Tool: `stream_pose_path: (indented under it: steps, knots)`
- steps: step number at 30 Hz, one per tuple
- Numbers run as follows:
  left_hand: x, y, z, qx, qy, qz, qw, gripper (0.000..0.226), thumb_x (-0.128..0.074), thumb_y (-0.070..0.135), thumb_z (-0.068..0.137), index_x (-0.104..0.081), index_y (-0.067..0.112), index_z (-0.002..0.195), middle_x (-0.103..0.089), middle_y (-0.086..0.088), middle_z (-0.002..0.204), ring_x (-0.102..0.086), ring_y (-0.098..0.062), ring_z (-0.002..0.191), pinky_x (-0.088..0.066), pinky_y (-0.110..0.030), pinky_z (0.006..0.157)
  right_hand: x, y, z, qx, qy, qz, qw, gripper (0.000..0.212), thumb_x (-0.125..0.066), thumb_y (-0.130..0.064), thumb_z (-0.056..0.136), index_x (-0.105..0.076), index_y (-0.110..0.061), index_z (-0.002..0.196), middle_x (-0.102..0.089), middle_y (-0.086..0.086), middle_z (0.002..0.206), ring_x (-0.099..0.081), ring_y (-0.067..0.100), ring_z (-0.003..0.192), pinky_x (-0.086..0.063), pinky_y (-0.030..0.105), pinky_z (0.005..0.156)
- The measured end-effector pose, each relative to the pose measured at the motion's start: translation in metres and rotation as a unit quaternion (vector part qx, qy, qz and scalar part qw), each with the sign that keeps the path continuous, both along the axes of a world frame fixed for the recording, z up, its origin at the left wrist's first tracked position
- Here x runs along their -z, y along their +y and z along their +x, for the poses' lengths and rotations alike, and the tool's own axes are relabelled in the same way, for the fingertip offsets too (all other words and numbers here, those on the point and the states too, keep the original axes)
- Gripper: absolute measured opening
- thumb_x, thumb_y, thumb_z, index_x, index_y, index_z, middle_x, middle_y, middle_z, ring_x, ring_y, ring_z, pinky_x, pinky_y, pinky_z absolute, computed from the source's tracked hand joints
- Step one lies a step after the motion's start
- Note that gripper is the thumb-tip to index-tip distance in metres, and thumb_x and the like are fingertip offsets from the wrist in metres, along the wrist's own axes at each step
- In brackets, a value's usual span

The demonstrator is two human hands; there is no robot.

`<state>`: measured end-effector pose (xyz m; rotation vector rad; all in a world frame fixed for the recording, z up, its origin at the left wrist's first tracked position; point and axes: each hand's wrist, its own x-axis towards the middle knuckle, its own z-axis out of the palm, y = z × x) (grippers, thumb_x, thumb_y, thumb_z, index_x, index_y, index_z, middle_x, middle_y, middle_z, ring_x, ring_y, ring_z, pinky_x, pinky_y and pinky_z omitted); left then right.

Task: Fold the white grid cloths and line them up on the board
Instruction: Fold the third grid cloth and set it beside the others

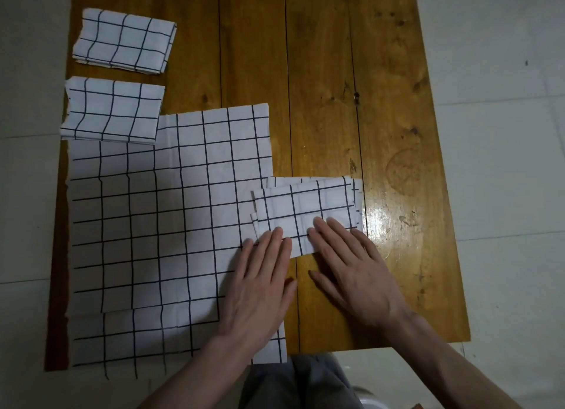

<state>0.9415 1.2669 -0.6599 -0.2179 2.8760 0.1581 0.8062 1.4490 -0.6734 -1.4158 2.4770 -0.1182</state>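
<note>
Both my hands press flat on the folded grid cloth (pixel 305 212).
My left hand (pixel 260 286) and right hand (pixel 357 271) hold nothing, fingers straight; the cloth lies partly on an unfolded grid cloth (pixel 159 225), partly on the wooden board (pixel 336 72).

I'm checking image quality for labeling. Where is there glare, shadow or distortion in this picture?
Head view: glare on the board right of the right hand; dim, uneven light, darker toward the near left edge; wide-angle bowing bends the board's sides and the grid lines of the flat cloth; both hands, including the left hand, look sharp.
</note>
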Motion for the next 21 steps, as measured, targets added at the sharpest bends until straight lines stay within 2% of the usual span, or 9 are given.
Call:
stream_pose_path:
  steps: [3, 6, 9, 14, 17, 21]
  knots:
    - [-0.003, -0.005, -0.012, -0.004, 0.059, -0.001, 0.998, 0.051, -0.055, 0.029, 0.104, -0.049, 0.006, 0.150, -0.050, -0.018, 0.154, -0.049, -0.033, 0.141, -0.032, -0.050, 0.120, -0.005, -0.003, -0.008, 0.001, -0.009, -0.031, 0.999, 0.062, -0.040, -0.041, 0.108, -0.026, -0.020, 0.165, -0.028, 0.001, 0.171, -0.026, 0.020, 0.158, -0.026, 0.044, 0.125]
    - [-0.009, -0.008, -0.026, -0.002, 0.089, 0.011, 0.996, 0.046, -0.071, 0.019, 0.092, -0.059, 0.009, 0.136, -0.059, -0.012, 0.133, -0.058, -0.030, 0.121, -0.044, -0.046, 0.110, -0.012, -0.009, -0.015, 0.002, -0.005, -0.062, 0.998, 0.058, -0.048, -0.027, 0.103, -0.037, -0.018, 0.160, -0.044, 0.002, 0.162, -0.041, 0.022, 0.148, -0.038, 0.044, 0.118]
    - [-0.010, -0.008, -0.036, 0.020, 0.097, 0.000, 0.995, 0.044, -0.076, 0.011, 0.086, -0.061, 0.009, 0.128, -0.060, -0.010, 0.118, -0.058, -0.029, 0.108, -0.044, -0.044, 0.102, -0.015, -0.015, -0.019, 0.003, 0.019, -0.080, 0.997, 0.051, -0.061, -0.017, 0.097, -0.053, -0.015, 0.147, -0.055, 0.005, 0.150, -0.053, 0.025, 0.136, -0.046, 0.044, 0.110]
    - [-0.011, -0.009, -0.046, 0.024, 0.133, 0.005, 0.991, 0.032, -0.077, 0.009, 0.084, -0.066, 0.010, 0.114, -0.062, -0.008, 0.105, -0.058, -0.027, 0.096, -0.045, -0.042, 0.095, -0.016, -0.019, -0.022, 0.000, 0.050, -0.098, 0.994, 0.040, -0.072, -0.015, 0.094, -0.063, -0.016, 0.133, -0.061, 0.004, 0.137, -0.059, 0.025, 0.124, -0.042, 0.041, 0.107]
    - [-0.013, -0.011, -0.047, 0.008, 0.159, 0.034, 0.987, 0.027, -0.071, 0.012, 0.088, -0.067, 0.010, 0.115, -0.063, -0.007, 0.106, -0.058, -0.026, 0.097, -0.047, -0.041, 0.094, -0.017, -0.021, -0.024, 0.009, 0.056, -0.118, 0.991, 0.037, -0.075, -0.013, 0.091, -0.066, -0.017, 0.127, -0.065, 0.003, 0.126, -0.061, 0.025, 0.114, -0.037, 0.039, 0.105]
    - [-0.012, -0.018, -0.040, -0.011, 0.171, 0.058, 0.983, 0.026, -0.069, 0.015, 0.093, -0.069, 0.010, 0.118, -0.065, -0.007, 0.113, -0.060, -0.025, 0.104, -0.047, -0.041, 0.098, -0.018, -0.019, -0.030, 0.005, 0.053, -0.143, 0.988, 0.032, -0.075, -0.015, 0.093, -0.066, -0.019, 0.124, -0.066, 0.002, 0.119, -0.060, 0.025, 0.109, -0.038, 0.038, 0.102]
